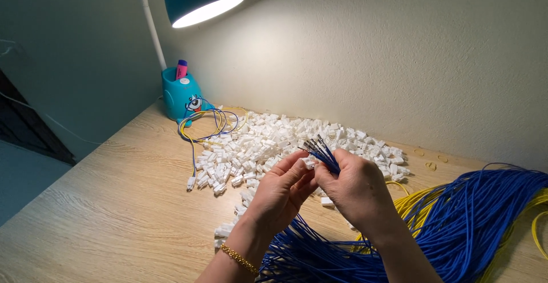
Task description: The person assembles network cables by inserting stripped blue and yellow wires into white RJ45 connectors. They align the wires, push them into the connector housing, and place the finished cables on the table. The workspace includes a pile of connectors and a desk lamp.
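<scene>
Right hand (357,189) fingers grip thin, limp blue wires (325,154) near their metal-tipped ends, left hand (282,191) fingers pinch a light small white plastic connector (309,162) at 9 o'clock.

Blue wires (323,153): thin bundle, metal-tipped ends fanned upward. Small white connector (309,162) touching tips.

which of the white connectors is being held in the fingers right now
The single white connector pinched in the left hand beside the blue wires; the others lie loose on the table.
</scene>
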